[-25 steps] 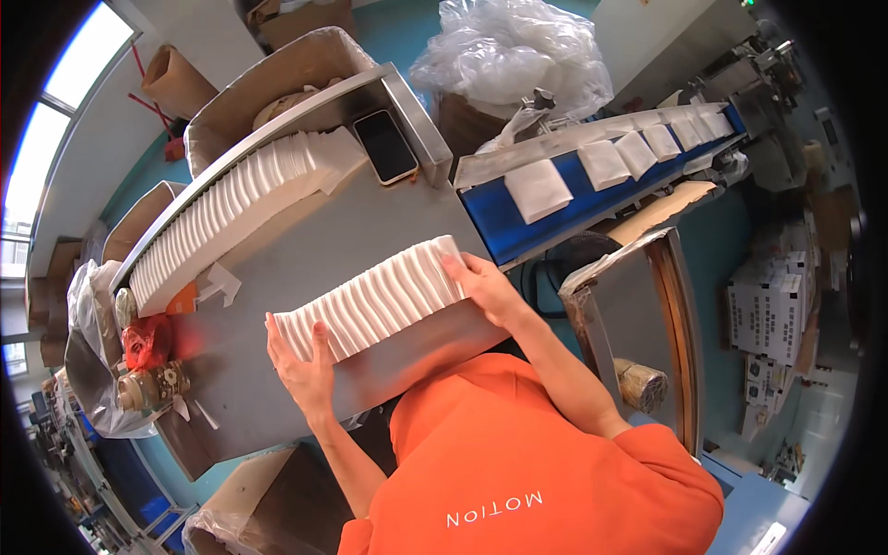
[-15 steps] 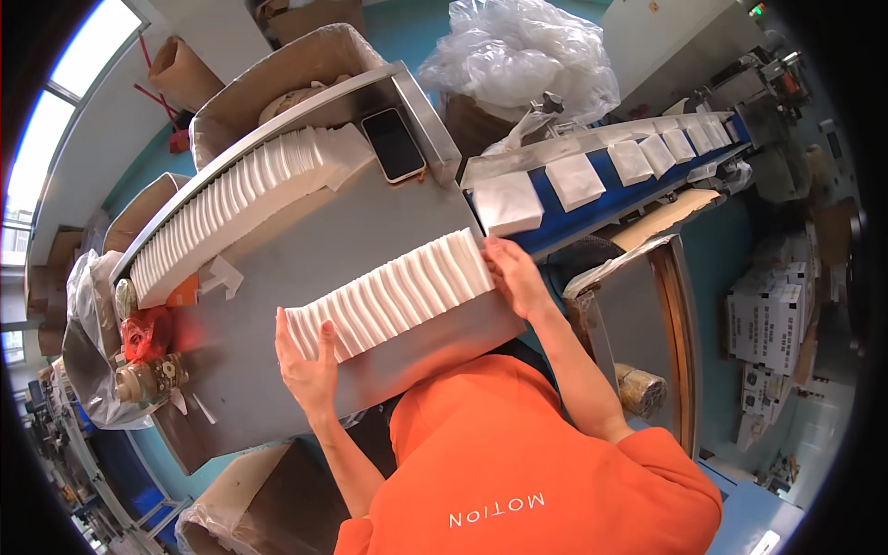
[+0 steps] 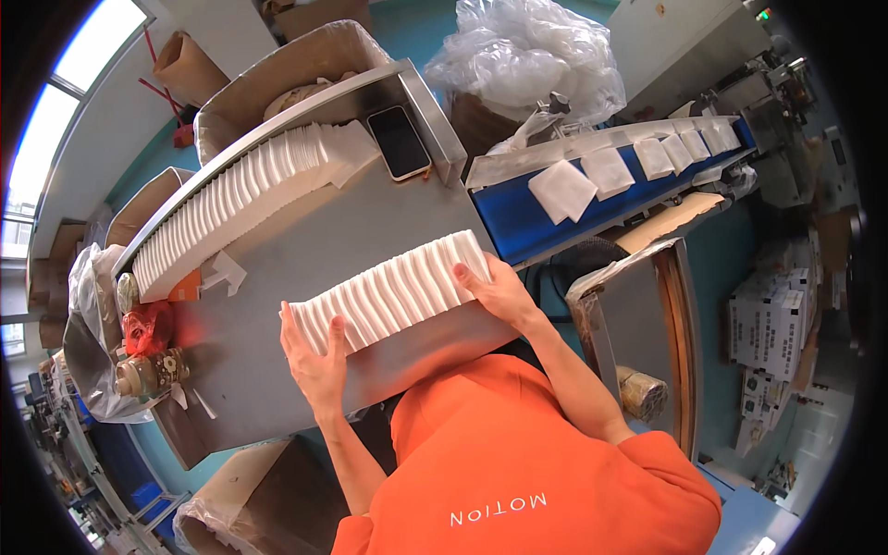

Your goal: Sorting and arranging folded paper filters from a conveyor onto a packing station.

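A row of folded white paper napkins [image 3: 393, 291], standing on edge and pressed side by side, lies across the near part of the grey metal table [image 3: 277, 347]. At its left end my left hand [image 3: 314, 363] holds it, fingers behind the end and thumb on the near side. My right hand [image 3: 502, 294] is closed round the right end, its thumb over the front and its fingers partly hidden. Farther back a longer curved row of the same napkins [image 3: 231, 208] leans along the table's raised edge.
Right of the table, a blue conveyor belt [image 3: 507, 231] carries several white napkins [image 3: 561, 190]. A phone [image 3: 399, 141] lies near the table's back corner. A red plastic bag [image 3: 148, 328] and tape rolls [image 3: 139, 377] sit at the left edge. Cardboard boxes [image 3: 254, 490] stand around.
My right hand has moved from beside the row to grip its right end. The napkin stack at the belt's near end is no longer there; those behind it lie slightly nearer.
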